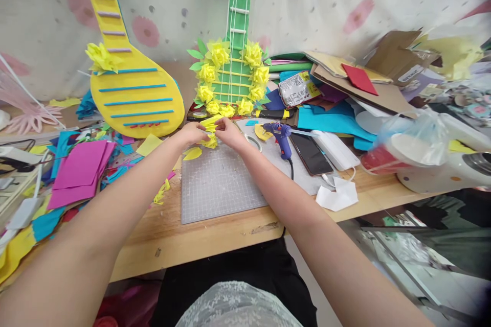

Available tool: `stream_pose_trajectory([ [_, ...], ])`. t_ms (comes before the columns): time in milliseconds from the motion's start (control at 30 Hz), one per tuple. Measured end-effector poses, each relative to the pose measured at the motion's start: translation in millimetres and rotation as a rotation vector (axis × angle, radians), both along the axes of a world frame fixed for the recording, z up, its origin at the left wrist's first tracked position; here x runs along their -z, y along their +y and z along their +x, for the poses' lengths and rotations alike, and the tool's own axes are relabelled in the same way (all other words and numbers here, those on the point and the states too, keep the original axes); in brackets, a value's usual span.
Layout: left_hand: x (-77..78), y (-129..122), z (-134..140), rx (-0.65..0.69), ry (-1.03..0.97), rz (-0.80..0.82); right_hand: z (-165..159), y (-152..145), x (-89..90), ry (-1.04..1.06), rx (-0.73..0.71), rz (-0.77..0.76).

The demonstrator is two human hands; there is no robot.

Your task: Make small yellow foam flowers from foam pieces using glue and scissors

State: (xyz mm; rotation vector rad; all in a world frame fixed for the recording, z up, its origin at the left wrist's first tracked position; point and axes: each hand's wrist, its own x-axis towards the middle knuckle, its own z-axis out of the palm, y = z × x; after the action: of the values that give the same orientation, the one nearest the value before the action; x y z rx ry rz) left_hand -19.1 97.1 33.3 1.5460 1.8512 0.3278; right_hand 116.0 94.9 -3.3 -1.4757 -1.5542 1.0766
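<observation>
My left hand (194,133) and my right hand (229,133) meet over the back of the grey cutting mat (222,179). Between them are yellow paper pieces (210,123), which the fingers of both hands close on; their exact shape is partly hidden. A loose yellow petal (192,153) lies by the mat's left edge. Just behind the hands stands a green paper guitar (238,41) with white strings and a ring of yellow paper flowers (207,73). To its left leans a yellow paper lute (138,93) with blue strips and one yellow flower.
Right of my hands lie a roll of tape (253,143), a blue glue gun (282,138), a phone (311,152) and a white power bank (335,149). Magenta sheets (79,169) and paper scraps cover the left side. Cardboard and coloured sheets (337,123) pile up at the back right.
</observation>
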Motion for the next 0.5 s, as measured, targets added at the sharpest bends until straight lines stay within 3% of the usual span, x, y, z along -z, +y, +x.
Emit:
stream_pose_trajectory([
  [233, 5.4, 1.1, 3.2, -0.014, 0.073, 0.008, 12.6, -11.3, -4.1, -0.009, 0.007, 0.070],
  [500, -10.4, -7.7, -19.2, -0.164, -0.063, 0.028, 55.3, -39.5, -10.1, -0.016, 0.006, 0.187],
])
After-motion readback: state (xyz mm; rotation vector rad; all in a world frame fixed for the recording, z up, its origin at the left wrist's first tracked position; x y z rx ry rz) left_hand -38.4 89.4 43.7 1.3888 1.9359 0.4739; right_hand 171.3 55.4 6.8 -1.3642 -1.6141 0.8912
